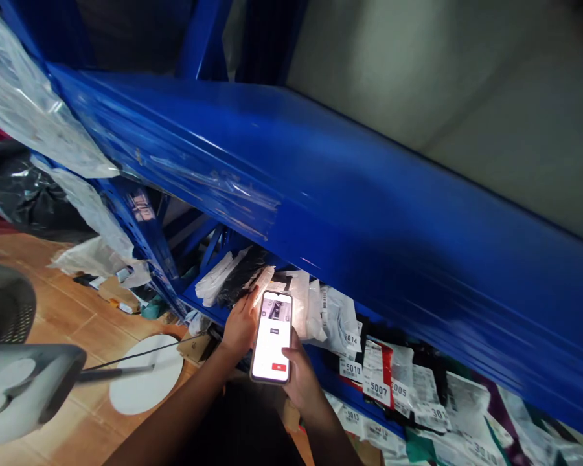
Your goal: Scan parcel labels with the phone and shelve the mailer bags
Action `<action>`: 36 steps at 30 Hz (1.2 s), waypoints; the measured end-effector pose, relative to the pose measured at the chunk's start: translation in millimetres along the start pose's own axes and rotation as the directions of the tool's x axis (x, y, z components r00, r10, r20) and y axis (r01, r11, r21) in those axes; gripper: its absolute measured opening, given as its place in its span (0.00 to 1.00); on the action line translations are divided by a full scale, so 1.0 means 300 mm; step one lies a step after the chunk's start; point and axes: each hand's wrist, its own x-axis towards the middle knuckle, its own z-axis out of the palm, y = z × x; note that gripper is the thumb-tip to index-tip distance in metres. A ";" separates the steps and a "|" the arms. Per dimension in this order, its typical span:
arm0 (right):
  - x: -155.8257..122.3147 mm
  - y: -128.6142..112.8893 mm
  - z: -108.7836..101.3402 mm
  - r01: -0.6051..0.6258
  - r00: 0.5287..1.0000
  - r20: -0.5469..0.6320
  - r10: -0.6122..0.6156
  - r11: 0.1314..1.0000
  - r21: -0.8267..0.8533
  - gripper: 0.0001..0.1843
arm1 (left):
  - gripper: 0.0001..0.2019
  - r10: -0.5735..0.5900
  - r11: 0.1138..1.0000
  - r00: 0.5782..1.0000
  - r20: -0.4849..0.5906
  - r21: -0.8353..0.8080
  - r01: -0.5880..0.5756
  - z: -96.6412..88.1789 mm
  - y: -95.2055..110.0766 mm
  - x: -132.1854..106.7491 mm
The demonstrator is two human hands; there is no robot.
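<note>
The person's right hand (300,372) has a phone (272,343) gripped upright, fingers wrapped around its right edge and the thumb lying over the lower part of the lit screen, close to a red button; a small camera picture shows near the top of that screen. The phone is in front of the lower level of a blue shelf (393,200), just before the row of packets standing there. The left hand (240,330) reaches up beside the phone's left edge, its fingers stretched toward a brightly lit packet (265,281); from here I can't tell whether they pinch it or merely rest against it. Left of that packet leans a black packet (240,278), with white packets (216,278) next to it at the end of the row. To the right of the phone stand more pale plastic packets (298,301), and farther along hang labels, one reading 5010 (352,369), then a white-and-red packet (377,372) marked 5007. Over on the left, a white round disc (146,378) lies on the brown tiled floor (94,336), well apart from the hands, and clear plastic wrap (39,97) drapes the shelf's side.
</note>
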 end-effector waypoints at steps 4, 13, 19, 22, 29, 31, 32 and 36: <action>0.060 0.014 0.026 0.012 1.000 0.009 -0.012 1.000 -0.025 0.34 | 0.20 0.019 0.998 1.000 -0.021 -0.053 -0.020 0.005 -0.014 -0.002; 0.096 0.016 0.045 0.044 0.999 0.029 -0.041 0.996 -0.084 0.30 | 0.22 -0.032 0.993 0.996 -0.087 -0.115 0.022 0.036 -0.027 -0.013; 0.095 0.015 0.048 0.050 0.998 0.043 -0.046 0.995 -0.086 0.29 | 0.21 -0.024 0.993 0.995 -0.093 -0.117 0.013 0.049 -0.034 -0.014; 0.093 0.010 0.053 0.046 0.998 0.044 -0.042 0.995 -0.084 0.29 | 0.21 -0.027 0.992 0.995 -0.092 -0.127 0.015 0.051 -0.035 -0.014; 0.089 0.001 0.060 0.019 0.999 0.037 -0.016 0.996 -0.086 0.32 | 0.22 -0.033 0.991 0.996 -0.083 -0.134 0.022 0.052 -0.037 -0.017; 0.086 -0.004 0.065 0.013 0.999 0.038 -0.010 0.997 -0.082 0.34 | 0.21 -0.016 0.992 0.996 -0.087 -0.125 0.005 0.049 -0.036 -0.017; 0.083 -0.008 0.069 0.010 0.999 0.044 -0.006 0.997 -0.078 0.36 | 0.20 -0.011 0.993 0.996 -0.090 -0.121 0.000 0.046 -0.035 -0.016; 0.059 -0.030 0.072 -0.020 0.991 0.133 0.029 0.998 -0.065 0.44 | 0.22 -0.038 0.987 0.996 -0.084 -0.158 0.024 0.021 -0.023 -0.007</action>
